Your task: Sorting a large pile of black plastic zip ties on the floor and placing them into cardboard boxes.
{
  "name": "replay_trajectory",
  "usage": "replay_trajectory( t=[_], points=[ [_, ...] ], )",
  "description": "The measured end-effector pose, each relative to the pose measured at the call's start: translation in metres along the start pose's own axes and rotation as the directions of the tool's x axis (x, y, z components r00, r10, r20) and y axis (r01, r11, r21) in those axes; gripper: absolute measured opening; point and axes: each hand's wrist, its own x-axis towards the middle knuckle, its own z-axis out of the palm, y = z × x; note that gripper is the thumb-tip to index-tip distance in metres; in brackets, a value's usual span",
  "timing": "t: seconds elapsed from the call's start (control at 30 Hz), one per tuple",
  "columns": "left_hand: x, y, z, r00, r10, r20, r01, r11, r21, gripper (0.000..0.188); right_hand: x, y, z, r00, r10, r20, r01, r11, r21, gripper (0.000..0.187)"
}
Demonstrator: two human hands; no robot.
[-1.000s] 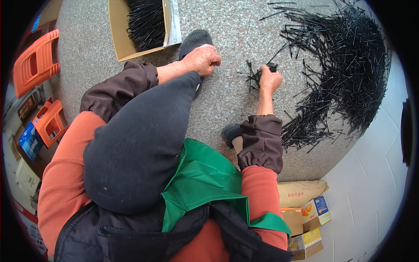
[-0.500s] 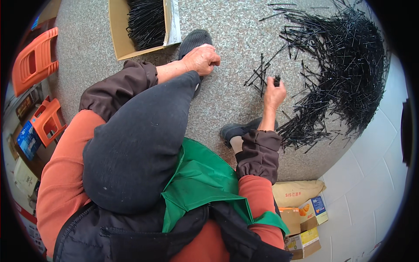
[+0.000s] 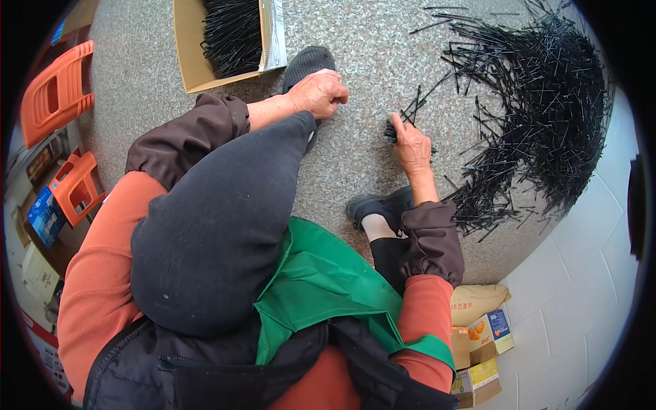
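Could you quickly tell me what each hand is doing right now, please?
Left hand: closed in a fist by the shoe; contents cannot be told.
Right hand: grip closed on a small bunch of black sticks.

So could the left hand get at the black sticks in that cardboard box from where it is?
Probably yes. The left hand rests closed by the dark shoe, with the open cardboard box of black sticks just beyond. Only bare speckled floor lies between, so a short stretch should do.
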Motion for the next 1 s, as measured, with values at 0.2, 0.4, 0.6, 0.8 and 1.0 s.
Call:
replay_trajectory(
  t=[0.2, 0.4, 0.6, 0.8, 1.0],
  points=[
    [-0.003, 0.001, -0.003, 0.999, -0.031, 0.022, 0.031, 0.999, -0.011, 0.013, -0.001, 0.004, 0.007, 0.985, -0.137, -0.110, 0.133, 0.990, -0.037, 0.032],
    [-0.001, 0.002, 0.001, 0.998, -0.046, 0.043, 0.047, 0.999, -0.024, 0.012, 0.004, 0.010, 0.010, 0.984, -0.172, 0.048, 0.176, 0.979, -0.100, 0.008],
    [-0.002, 0.001, -0.006, 0.995, -0.066, 0.071, 0.068, 0.997, -0.020, 0.012, 0.025, 0.006, -0.023, 0.756, 0.464, -0.461, -0.279, 0.866, 0.414, 0.015],
    [0.000, 0.000, -0.002, 0.998, -0.046, 0.052, 0.048, 0.999, -0.023, 0.013, 0.032, 0.016, -0.008, 0.689, 0.717, -0.110, -0.600, 0.649, 0.468, 0.021],
    [-0.003, -0.001, -0.005, 0.990, -0.075, 0.118, 0.071, 0.997, 0.037, 0.013, 0.033, 0.039, -0.021, 0.615, 0.788, -0.045, -0.507, 0.438, 0.742, 0.021]
  ],
)
